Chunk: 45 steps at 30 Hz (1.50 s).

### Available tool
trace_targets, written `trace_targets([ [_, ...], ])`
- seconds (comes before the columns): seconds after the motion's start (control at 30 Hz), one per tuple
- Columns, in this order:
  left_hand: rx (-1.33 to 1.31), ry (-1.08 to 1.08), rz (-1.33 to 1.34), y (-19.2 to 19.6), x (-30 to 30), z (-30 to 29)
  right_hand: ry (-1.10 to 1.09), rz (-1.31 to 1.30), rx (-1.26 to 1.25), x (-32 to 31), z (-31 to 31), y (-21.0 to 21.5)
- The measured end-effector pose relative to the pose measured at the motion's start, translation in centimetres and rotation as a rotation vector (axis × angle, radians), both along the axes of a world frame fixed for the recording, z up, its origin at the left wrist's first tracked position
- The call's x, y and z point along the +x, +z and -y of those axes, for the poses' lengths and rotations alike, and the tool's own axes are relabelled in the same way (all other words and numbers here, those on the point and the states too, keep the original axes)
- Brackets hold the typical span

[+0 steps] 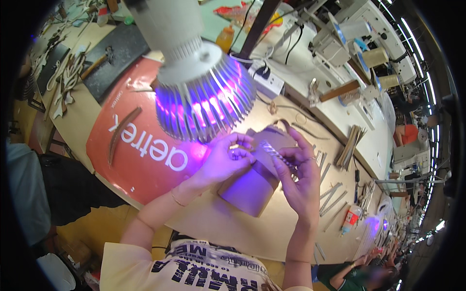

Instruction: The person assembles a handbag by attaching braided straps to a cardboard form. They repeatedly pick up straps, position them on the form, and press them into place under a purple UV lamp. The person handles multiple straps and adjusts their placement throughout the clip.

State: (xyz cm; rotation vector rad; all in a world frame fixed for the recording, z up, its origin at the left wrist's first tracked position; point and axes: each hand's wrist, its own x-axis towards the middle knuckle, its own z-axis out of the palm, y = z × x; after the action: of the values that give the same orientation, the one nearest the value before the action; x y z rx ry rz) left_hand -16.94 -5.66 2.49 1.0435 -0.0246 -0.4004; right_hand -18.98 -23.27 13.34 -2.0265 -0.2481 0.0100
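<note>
Under the large lamp, brown pieces that look like leather (247,191) lie overlapped on the table in front of me. My left hand (227,159) comes in from the left with its fingers curled and pressed together at the upper edge of these pieces. What sits between those fingertips is too small to make out. Across from it, my right hand (300,167) pinches a short, shiny silver strip with slanted stripes (274,152) between thumb and fingers, over the brown pieces. A curved brown band (282,124) rises beside the right fingertips.
A ribbed lamp (204,92) glowing violet hangs close above my hands. An orange-red sheet (141,145) covers the table at left. A hammer (94,65) lies behind it. Right are narrow strips (332,196), a small bottle (350,219) and thread spools (374,57) by a sewing machine.
</note>
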Motion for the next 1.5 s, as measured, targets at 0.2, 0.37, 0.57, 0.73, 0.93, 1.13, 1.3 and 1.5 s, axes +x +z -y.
trace_targets([
  [0.2,-0.106,0.070,-0.099,-0.1,-0.8,-0.5,0.199,-0.140,0.127,4.8,-3.9,0.6],
  [0.37,-0.023,0.200,-0.003,0.7,-1.6,-2.1,0.277,-0.065,0.125,6.3,-6.4,0.6],
  [0.57,0.100,0.250,0.119,1.6,-0.9,-3.8,0.284,-0.021,0.087,5.9,-6.9,1.1],
  [0.73,0.315,0.157,0.294,1.9,-1.7,-1.7,0.132,-0.102,0.391,5.3,-4.6,2.2],
  [0.93,-0.643,-0.093,0.085,3.9,-2.3,-0.4,-0.382,0.003,0.919,6.6,-2.1,1.3],
  [1.13,-0.261,0.141,0.156,4.9,-1.9,-0.4,-0.561,0.104,0.893,4.1,-0.8,-0.8],
  [1.3,-0.426,0.151,-0.071,3.8,-0.6,-0.7,-0.842,0.586,-0.233,1.2,-1.8,-1.9],
  [1.5,-0.534,-0.023,-0.169,3.6,-0.9,-0.8,-0.173,0.547,-0.610,-0.9,-1.7,-0.5],
])
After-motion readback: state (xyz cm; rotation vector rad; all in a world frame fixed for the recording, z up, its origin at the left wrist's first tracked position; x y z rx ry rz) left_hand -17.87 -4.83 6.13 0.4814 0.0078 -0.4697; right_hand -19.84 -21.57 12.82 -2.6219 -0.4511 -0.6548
